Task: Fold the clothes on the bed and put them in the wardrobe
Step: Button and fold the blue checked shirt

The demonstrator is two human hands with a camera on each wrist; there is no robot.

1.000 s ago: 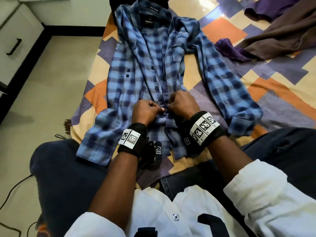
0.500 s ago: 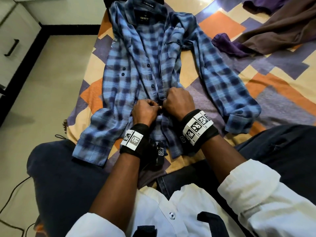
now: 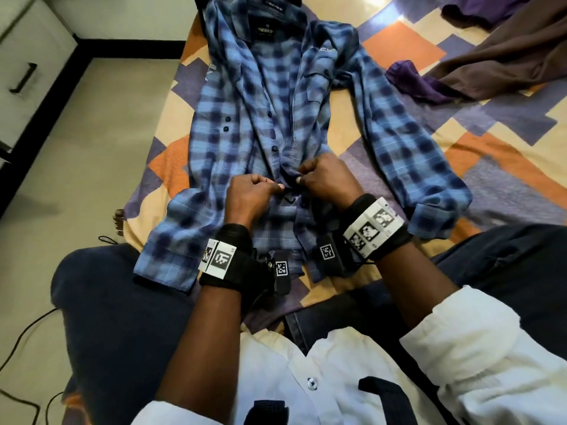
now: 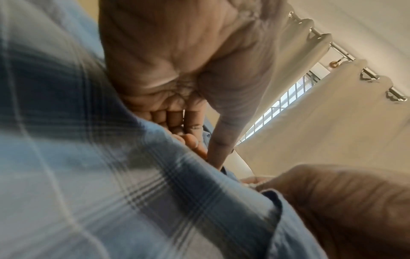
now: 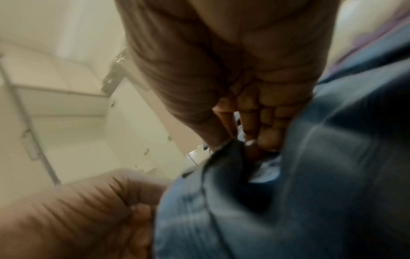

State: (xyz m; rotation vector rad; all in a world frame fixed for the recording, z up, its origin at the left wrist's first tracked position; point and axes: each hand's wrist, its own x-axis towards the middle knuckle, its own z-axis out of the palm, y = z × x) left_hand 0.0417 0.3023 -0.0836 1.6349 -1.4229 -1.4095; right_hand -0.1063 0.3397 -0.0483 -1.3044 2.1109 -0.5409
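From the head view, the blue plaid shirt (image 3: 276,124) lies unfolded on the bed (image 3: 506,191), so folding has barely begun; the left hand (image 3: 250,196) and right hand (image 3: 326,180) pinch its front placket. The left wrist view shows curled fingers (image 4: 177,121) against plaid; the right wrist view shows fingertips (image 5: 250,133) gripping blue cloth.

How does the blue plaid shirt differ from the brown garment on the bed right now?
The blue plaid shirt is checked, spread out with sleeves extended; the brown garment is plain and lies crumpled. The left hand and right hand pinch the shirt's front edges; nothing touches the brown garment. Both lie on the patterned bedsheet, unfolded.
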